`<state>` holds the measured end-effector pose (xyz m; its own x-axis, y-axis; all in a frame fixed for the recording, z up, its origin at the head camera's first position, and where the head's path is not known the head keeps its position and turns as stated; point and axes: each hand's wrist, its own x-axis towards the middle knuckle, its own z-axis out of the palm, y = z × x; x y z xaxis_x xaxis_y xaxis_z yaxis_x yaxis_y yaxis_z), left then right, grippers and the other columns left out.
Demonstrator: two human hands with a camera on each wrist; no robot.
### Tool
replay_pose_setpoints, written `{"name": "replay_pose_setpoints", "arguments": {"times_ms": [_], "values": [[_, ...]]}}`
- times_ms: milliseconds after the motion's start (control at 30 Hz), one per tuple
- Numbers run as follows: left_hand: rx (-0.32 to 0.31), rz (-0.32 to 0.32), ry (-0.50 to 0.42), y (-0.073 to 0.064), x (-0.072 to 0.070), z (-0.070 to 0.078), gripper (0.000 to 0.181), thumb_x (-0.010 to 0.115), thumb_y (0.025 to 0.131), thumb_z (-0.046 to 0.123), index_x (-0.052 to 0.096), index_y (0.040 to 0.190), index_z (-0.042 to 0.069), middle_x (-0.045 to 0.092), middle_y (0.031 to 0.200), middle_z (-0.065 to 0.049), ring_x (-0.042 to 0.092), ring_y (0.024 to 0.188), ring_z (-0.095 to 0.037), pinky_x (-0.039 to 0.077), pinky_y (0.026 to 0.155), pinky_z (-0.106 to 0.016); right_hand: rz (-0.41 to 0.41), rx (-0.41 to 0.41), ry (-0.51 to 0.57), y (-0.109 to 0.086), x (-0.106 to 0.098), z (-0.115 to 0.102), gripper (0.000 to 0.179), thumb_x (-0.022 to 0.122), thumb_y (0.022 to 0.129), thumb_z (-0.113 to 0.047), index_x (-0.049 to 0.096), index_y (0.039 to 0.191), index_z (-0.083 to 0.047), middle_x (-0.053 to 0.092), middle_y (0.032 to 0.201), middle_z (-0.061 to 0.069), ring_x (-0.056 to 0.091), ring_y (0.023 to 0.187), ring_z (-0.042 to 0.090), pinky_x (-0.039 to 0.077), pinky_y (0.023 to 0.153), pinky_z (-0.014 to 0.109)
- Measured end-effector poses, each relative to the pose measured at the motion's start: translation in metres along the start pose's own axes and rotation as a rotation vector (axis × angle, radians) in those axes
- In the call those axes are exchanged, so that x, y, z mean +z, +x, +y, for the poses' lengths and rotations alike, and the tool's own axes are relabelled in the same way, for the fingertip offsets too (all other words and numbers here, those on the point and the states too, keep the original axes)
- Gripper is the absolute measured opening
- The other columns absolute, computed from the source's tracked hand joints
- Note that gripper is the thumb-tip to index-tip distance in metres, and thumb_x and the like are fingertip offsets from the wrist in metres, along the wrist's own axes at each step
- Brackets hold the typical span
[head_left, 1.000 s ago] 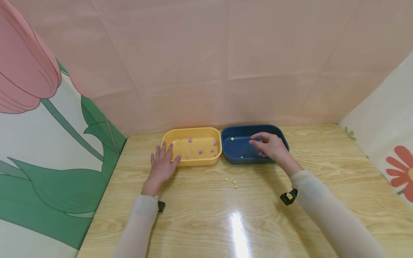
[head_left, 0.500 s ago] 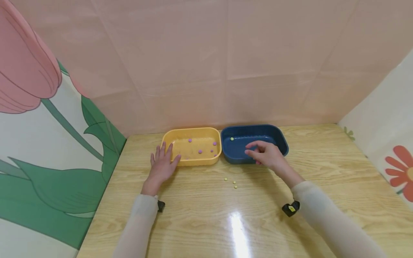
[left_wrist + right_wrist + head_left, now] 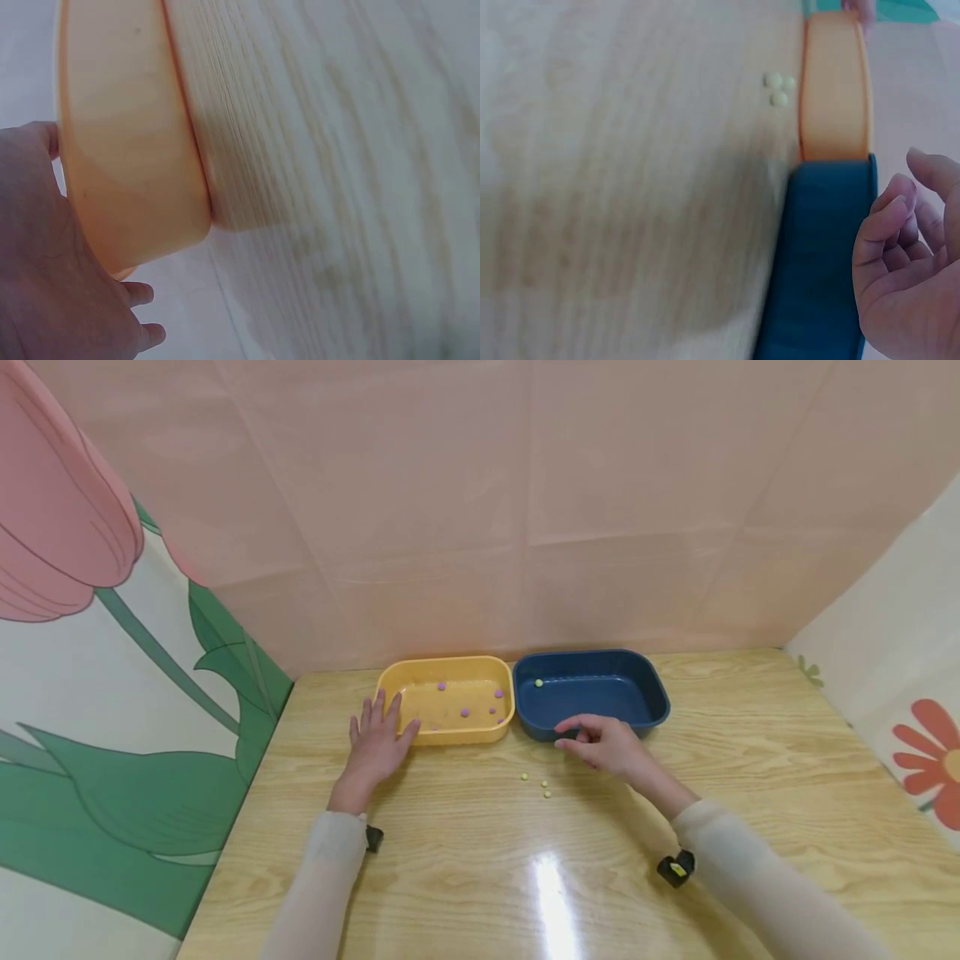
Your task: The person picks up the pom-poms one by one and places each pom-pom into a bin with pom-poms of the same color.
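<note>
My left hand (image 3: 375, 750) rests with spread fingers on the left end of a yellow tray (image 3: 457, 738); the left wrist view shows its fingers around the tray's corner. Several small purple balls (image 3: 465, 712) lie inside that tray. Over the front rim of a dark blue tray (image 3: 592, 695) hovers my right hand (image 3: 613, 747), thumb and index finger apart, nothing visible between them. One pale yellow ball (image 3: 538, 682) sits in the blue tray's left part. On the table, left of the right hand, are three pale yellow balls (image 3: 779, 98).
Both trays stand side by side on a wood-grain table (image 3: 450, 843), close to the pink back wall (image 3: 450, 527). A flower-printed sheet (image 3: 127, 793) borders the left side, and another printed panel (image 3: 900, 635) the right.
My right hand has moved from inside the blue tray toward me and slightly left, to its front rim. Thumb and index finger have parted. The left hand stays put.
</note>
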<state>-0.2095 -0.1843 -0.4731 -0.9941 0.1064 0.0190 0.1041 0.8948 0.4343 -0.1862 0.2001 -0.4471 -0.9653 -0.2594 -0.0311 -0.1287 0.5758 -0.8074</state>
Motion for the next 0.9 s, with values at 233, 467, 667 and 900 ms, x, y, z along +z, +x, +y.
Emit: {"name": "replay_pose_setpoints", "arguments": {"times_ms": [233,467,667,900], "values": [[0.000,0.001,0.007,0.001,0.000,0.000,0.071,0.025,0.094,0.063,0.009,0.151,0.024,-0.006,0.157,-0.008,-0.014,0.142,-0.031,-0.007,0.108,-0.060,-0.068,0.002,0.004,-0.001,0.015,0.008,0.035,0.073,0.081,-0.030,0.067,0.113,-0.018,0.054,0.064,0.002,0.050,0.044,0.015,0.040,0.041,0.027],[0.007,0.009,0.003,0.000,0.001,0.000,0.071,0.026,0.094,0.062,0.010,0.151,0.023,-0.004,0.157,-0.010,-0.010,0.142,-0.035,-0.007,0.108,-0.061,-0.159,-0.033,-0.054,-0.003,0.022,0.012,0.043,0.072,0.080,-0.038,0.065,0.117,-0.017,0.055,0.060,-0.001,0.049,0.046,0.012,0.041,0.042,0.027],[0.006,0.007,-0.005,0.000,0.001,-0.001,0.072,0.026,0.094,0.063,0.009,0.151,0.024,-0.005,0.157,-0.009,-0.014,0.142,-0.032,-0.008,0.108,-0.060,-0.182,-0.032,-0.066,-0.004,0.027,0.018,0.041,0.072,0.080,-0.038,0.066,0.116,-0.019,0.056,0.059,-0.003,0.052,0.046,0.014,0.041,0.041,0.027],[0.001,0.015,0.001,0.000,0.000,0.000,0.071,0.027,0.094,0.062,0.011,0.151,0.024,-0.003,0.157,-0.010,-0.011,0.142,-0.033,-0.006,0.108,-0.060,-0.224,-0.053,-0.059,-0.004,0.032,0.024,0.037,0.072,0.081,-0.032,0.066,0.116,-0.019,0.058,0.060,0.000,0.055,0.049,0.016,0.043,0.043,0.026]]}}
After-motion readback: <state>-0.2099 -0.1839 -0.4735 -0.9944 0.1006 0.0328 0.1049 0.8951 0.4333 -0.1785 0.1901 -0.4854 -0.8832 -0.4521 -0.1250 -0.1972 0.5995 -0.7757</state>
